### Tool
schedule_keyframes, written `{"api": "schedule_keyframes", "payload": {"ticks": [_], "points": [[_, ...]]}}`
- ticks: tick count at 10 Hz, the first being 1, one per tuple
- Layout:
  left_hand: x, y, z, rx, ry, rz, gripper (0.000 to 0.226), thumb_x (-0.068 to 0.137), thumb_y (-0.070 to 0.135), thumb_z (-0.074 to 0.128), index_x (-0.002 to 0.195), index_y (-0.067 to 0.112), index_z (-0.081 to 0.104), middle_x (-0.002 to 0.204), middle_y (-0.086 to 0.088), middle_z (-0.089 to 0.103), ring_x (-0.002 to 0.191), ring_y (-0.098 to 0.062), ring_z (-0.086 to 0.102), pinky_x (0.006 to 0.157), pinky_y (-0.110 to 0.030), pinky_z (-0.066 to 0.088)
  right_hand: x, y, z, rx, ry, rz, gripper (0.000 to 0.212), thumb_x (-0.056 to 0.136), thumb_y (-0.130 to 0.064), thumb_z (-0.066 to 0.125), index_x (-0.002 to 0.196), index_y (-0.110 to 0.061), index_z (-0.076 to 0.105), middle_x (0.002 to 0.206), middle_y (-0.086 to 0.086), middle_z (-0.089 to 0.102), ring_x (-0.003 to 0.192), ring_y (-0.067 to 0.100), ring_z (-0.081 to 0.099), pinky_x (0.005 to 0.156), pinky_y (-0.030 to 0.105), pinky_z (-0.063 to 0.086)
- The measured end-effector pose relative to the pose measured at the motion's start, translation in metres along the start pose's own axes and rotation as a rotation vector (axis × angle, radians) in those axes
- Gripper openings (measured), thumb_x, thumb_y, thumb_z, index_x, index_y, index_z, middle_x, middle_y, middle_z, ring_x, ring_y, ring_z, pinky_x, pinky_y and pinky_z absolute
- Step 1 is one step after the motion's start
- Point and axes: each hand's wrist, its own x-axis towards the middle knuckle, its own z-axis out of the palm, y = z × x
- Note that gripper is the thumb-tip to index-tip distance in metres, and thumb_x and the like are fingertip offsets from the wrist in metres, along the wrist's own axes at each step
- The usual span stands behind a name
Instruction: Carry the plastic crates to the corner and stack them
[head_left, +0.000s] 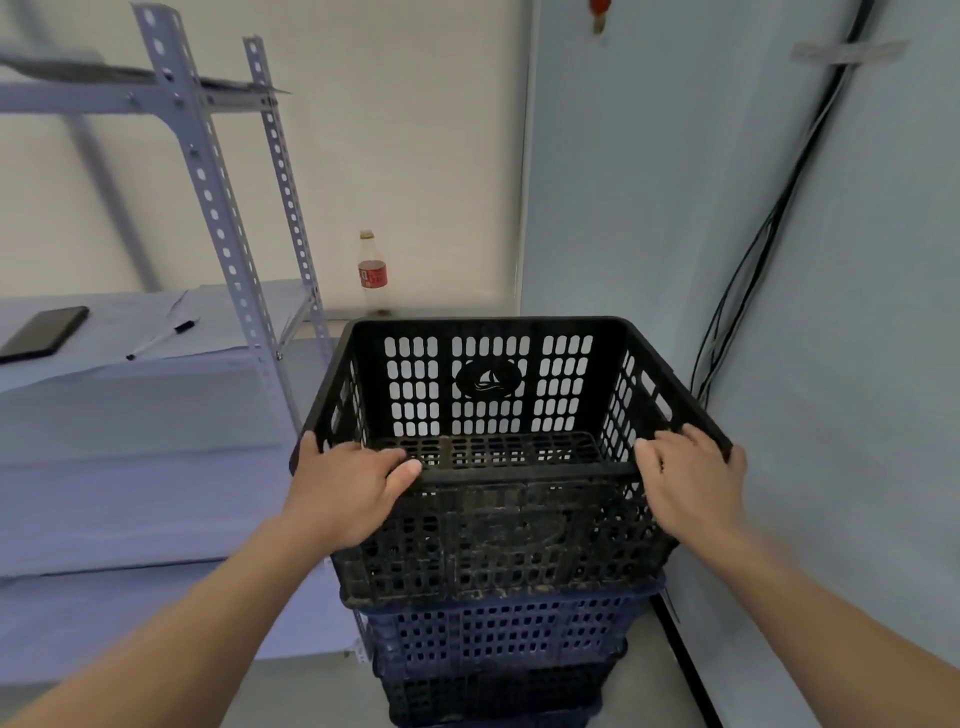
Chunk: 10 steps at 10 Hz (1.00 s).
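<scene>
Wall corner (523, 208), black crate (488, 525) atop blue crate (498, 629); left hand (348, 493), right hand (691, 483) gripping its near rim

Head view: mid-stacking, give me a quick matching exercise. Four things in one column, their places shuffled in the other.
Things:
1. black crate
2. blue crate
3. bottle
4. phone

Places:
A. lying flat on the shelf, far left
B. top of the stack, rim gripped by left hand and right hand
C. upright against the wall, behind the stack
D. directly under the top crate

Pairs: 1-B, 2-D, 3-C, 4-A
</scene>
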Motion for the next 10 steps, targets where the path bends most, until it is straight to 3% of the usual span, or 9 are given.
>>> {"api": "schedule_keyframes", "payload": {"ticks": [1, 2, 3, 4, 5, 6, 8, 9, 10], "points": [[0.001, 0.0, -0.003, 0.034, -0.085, 0.003, 0.107, 0.069, 0.078, -0.025, 0.124, 0.043, 0.061, 0.114, 0.012, 0.069, 0.122, -0.02, 0.057, 0.114, -0.064, 0.014, 0.004, -0.001, -0.009, -0.052, -0.108, 0.002, 0.059, 0.102, -0.043, 0.021, 0.054, -0.027, 0.053, 0.083, -0.012, 0.06, 0.131, 0.022, 0.051, 0.114, 0.058, 0.025], [0.004, 0.0, -0.008, 0.003, -0.126, -0.016, 0.107, 0.067, 0.078, -0.022, 0.122, 0.041, 0.061, 0.114, 0.011, 0.068, 0.122, -0.02, 0.056, 0.114, -0.064, 0.014, 0.007, -0.007, -0.016, -0.079, -0.208, 0.013, 0.06, 0.102, -0.038, 0.021, 0.055, -0.024, 0.057, 0.083, -0.009, 0.064, 0.139, 0.022, 0.044, 0.117, 0.057, 0.02], [0.007, 0.002, -0.009, 0.001, -0.134, -0.035, 0.114, 0.061, 0.081, -0.025, 0.131, 0.042, 0.056, 0.13, 0.011, 0.063, 0.131, -0.021, 0.049, 0.114, -0.065, 0.012, 0.01, -0.02, -0.022, -0.045, -0.254, 0.026, 0.046, 0.099, -0.034, 0.029, 0.066, -0.028, 0.06, 0.092, -0.003, 0.07, 0.123, 0.024, 0.056, 0.116, 0.057, 0.024], [0.007, 0.003, -0.012, -0.019, -0.149, -0.069, 0.107, 0.068, 0.08, -0.016, 0.15, 0.038, 0.038, 0.155, 0.008, 0.043, 0.149, -0.024, 0.026, 0.117, -0.062, 0.006, 0.012, -0.049, -0.032, 0.072, -0.233, -0.047, 0.037, 0.101, -0.041, 0.042, 0.12, -0.03, 0.071, 0.121, -0.007, 0.071, 0.118, 0.018, 0.061, 0.115, 0.05, 0.033], [0.009, 0.003, -0.014, -0.06, -0.093, -0.132, 0.07, 0.096, 0.067, 0.014, 0.156, 0.034, 0.027, 0.164, 0.002, 0.026, 0.154, -0.028, 0.009, 0.12, -0.056, 0.01, 0.013, -0.081, -0.05, 0.234, -0.186, -0.14, 0.046, 0.1, -0.044, 0.05, 0.143, -0.028, 0.058, 0.144, -0.009, 0.06, 0.131, 0.014, 0.055, 0.115, 0.042, 0.039], [0.014, -0.001, -0.019, -0.082, -0.011, -0.177, 0.062, 0.1, 0.057, 0.027, 0.155, 0.03, 0.028, 0.165, -0.002, 0.02, 0.153, -0.03, 0.006, 0.118, -0.051, 0.022, 0.012, -0.112, -0.074, 0.391, -0.132, -0.225, 0.044, 0.1, -0.04, 0.056, 0.143, -0.027, 0.059, 0.145, -0.01, 0.058, 0.135, 0.01, 0.051, 0.111, 0.03, 0.037], [0.035, -0.02, -0.03, -0.103, 0.005, -0.155, 0.06, 0.1, 0.055, 0.035, 0.152, 0.027, 0.032, 0.164, -0.005, 0.019, 0.151, -0.029, 0.01, 0.116, -0.05, 0.031, 0.004, -0.178, -0.128, 0.921, 0.036, -0.283, 0.03, 0.093, -0.026, 0.071, 0.123, -0.026, 0.072, 0.102, -0.023, 0.069, 0.098, -0.006, 0.065, 0.088, 0.012, 0.049], [0.045, -0.03, -0.031, -0.124, -0.013, -0.133, 0.061, 0.099, 0.055, 0.037, 0.154, 0.029, 0.029, 0.167, -0.004, 0.013, 0.153, -0.03, 0.004, 0.118, -0.052, 0.028, -0.005, -0.21, -0.166, 1.217, 0.166, -0.37, 0.02, 0.091, -0.016, 0.075, 0.106, -0.029, 0.075, 0.093, -0.008, 0.077, 0.088, 0.001, 0.07, 0.082, 0.017, 0.055], [0.058, -0.038, -0.031, -0.126, -0.039, -0.105, 0.063, 0.099, 0.055, 0.037, 0.155, 0.03, 0.026, 0.168, -0.004, 0.006, 0.154, -0.032, -0.003, 0.12, -0.054, 0.023, -0.016, -0.234, -0.211, 1.554, 0.353, -0.578, 0.019, 0.081, -0.027, 0.082, 0.099, -0.025, 0.077, 0.087, -0.002, 0.078, 0.083, 0.016, 0.071, 0.076, 0.032, 0.058]]}}
